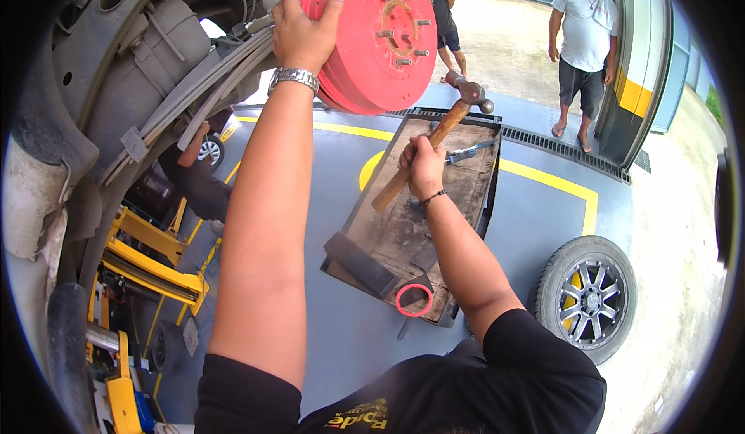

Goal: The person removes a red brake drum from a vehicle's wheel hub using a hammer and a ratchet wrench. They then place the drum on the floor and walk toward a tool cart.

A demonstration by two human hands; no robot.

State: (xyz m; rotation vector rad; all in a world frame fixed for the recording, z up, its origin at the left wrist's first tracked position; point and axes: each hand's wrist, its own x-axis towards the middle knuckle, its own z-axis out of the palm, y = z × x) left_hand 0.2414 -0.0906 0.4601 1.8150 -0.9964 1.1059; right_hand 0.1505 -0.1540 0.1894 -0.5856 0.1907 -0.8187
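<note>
A red brake drum (361, 53) with several wheel studs around its hub sits on the vehicle's axle at the top middle. My left hand (305, 30) rests on the drum's left side, fingers spread over its rim, with a metal watch on the wrist. In my right hand (423, 166) is a ball-peen hammer (458, 112), gripped around its wooden handle. The hammer's head points up, to the right of the drum and apart from it. Below the hammer, a metal tray (372, 236) with a stained bottom holds blue-handled pliers (463, 154).
Leaf springs (203, 96) and the vehicle's underside fill the upper left. A wheel with tyre (587, 298) lies at the right. A red ring (414, 300) is by the tray's near end. Yellow lift parts (151, 267) stand at left. One person (583, 38) stands at the upper right; others are farther off.
</note>
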